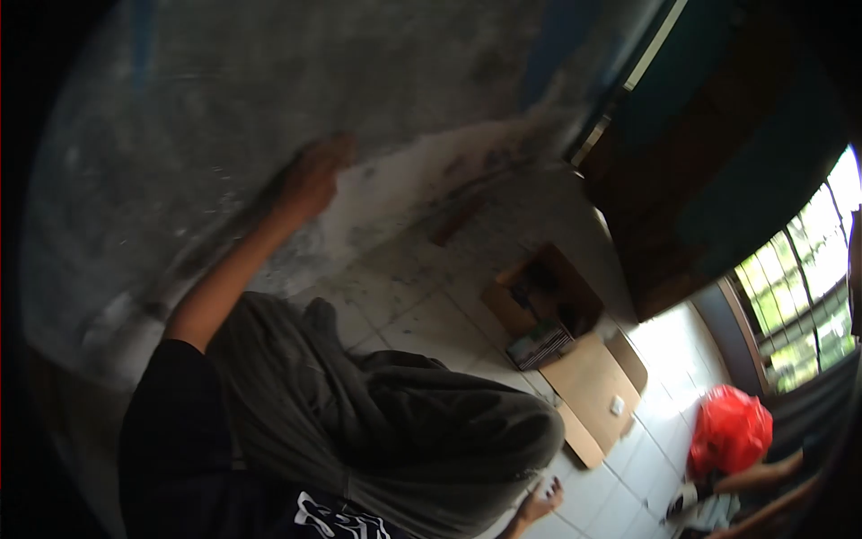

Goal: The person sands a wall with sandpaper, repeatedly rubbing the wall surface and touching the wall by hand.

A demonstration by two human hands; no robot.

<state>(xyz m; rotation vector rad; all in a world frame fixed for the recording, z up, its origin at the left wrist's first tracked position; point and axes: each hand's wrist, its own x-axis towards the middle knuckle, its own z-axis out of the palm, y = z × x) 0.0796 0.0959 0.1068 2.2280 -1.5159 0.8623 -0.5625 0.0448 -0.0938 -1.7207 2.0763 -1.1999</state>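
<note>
My left hand [314, 178] is raised against the grey, patchy wall [206, 99], just above its pale lower strip [377, 193]. Its fingers look closed, but blur and shadow hide what they hold, if anything. Low in the view, my right hand [537, 505] rests beside my bent knee, over the white floor tiles. Its fingers are slightly curled and apart, with nothing visible in them.
An open cardboard box [548, 292] with dark items sits on the tiled floor, beside a flat piece of cardboard [593, 386]. Farther right are a red plastic bag [732, 429] and another person's arms [763, 476]. A dark panel [709, 162] stands near the barred window [799, 278].
</note>
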